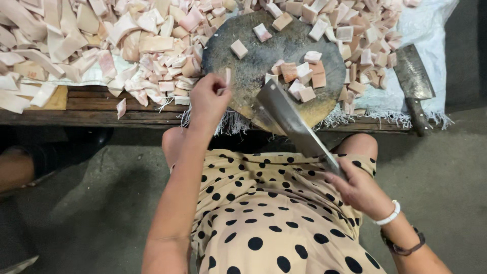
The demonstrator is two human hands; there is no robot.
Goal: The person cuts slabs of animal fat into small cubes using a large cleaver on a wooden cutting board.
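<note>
The wooden counter [101, 109] runs beyond the fingers, carrying a white sheet [431, 30] heaped with a pile of pale pink meat strips and cubes [101, 45] up and to the left of the left fingers. Just ahead of both hands sits the round dark chopping block [253, 61], with a small cluster of cut cubes [304, 78] on its right half, just past the tip of the blade. A second cleaver [415, 83] lies idle on the sheet, well to the right of the right fingers.

The right hand [357, 190] is clenched around the handle of the cleaver [289, 119], held low over the lap, its blade slanting up and forward so the tip reaches the near rim of the block. The left hand [208, 101] rests at the block's near-left edge, its fingers [220, 86] pinching a thin strip of meat [228, 76] upright.

The risk, as I judge it, is the blade's closeness to the left fingers: the strip is small and likely greasy, so a slip of the pinch could bring fingertips under the edge. Cubes near the rim could also tumble to the floor [101, 203]
</note>
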